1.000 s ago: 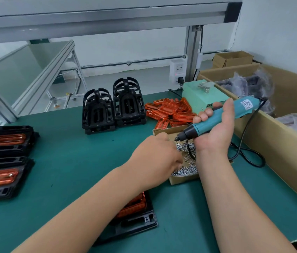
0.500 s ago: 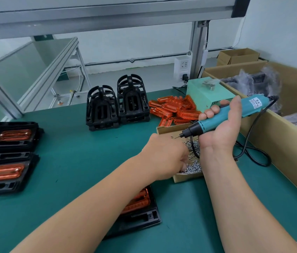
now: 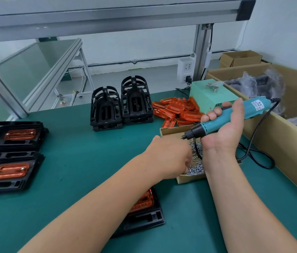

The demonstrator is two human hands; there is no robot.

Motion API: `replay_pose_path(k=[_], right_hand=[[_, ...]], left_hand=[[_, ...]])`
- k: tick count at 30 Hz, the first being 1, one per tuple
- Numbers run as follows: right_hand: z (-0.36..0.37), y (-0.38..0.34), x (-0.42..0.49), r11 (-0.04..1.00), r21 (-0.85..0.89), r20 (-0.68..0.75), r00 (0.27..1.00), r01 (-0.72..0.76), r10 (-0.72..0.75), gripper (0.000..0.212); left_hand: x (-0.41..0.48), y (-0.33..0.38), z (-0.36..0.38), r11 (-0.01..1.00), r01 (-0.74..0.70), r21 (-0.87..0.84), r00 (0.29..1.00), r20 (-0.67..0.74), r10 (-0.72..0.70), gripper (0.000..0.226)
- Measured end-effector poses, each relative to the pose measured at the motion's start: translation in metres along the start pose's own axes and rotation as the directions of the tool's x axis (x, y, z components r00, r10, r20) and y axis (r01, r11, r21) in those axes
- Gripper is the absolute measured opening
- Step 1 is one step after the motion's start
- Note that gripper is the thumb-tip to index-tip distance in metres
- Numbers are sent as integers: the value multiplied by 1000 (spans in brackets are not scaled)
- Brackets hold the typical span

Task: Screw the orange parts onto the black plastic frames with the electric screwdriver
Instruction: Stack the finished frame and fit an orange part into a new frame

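Right hand [image 3: 222, 133] around electric screwdriver [image 3: 253, 107]

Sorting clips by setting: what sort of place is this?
Probably a factory assembly bench: stacked black frames, a pile of orange parts and an electric screwdriver in the right hand.

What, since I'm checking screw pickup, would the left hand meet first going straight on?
Likely the loose screws in the small cardboard box: the left hand points into it. Depth is unclear; its fingertips may be touching them.
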State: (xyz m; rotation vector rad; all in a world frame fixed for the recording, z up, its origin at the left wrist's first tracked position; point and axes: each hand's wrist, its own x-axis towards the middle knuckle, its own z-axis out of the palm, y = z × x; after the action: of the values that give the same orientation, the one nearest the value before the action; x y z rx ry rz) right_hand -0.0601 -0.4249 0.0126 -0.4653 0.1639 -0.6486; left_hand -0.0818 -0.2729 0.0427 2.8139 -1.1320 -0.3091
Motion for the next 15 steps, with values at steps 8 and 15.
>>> replay_pose_path(k=[8,15], right_hand=[[-1,0,1,1000,0,-4,1000,-1,1,29],[-1,0,2,1000,10,-6,1000,4,-4,28]], left_hand=[[-3,1,3,998,-9,-65,1000,9,10,13],[-9,-6,8,981,-15,-195,999,-48,6,19]])
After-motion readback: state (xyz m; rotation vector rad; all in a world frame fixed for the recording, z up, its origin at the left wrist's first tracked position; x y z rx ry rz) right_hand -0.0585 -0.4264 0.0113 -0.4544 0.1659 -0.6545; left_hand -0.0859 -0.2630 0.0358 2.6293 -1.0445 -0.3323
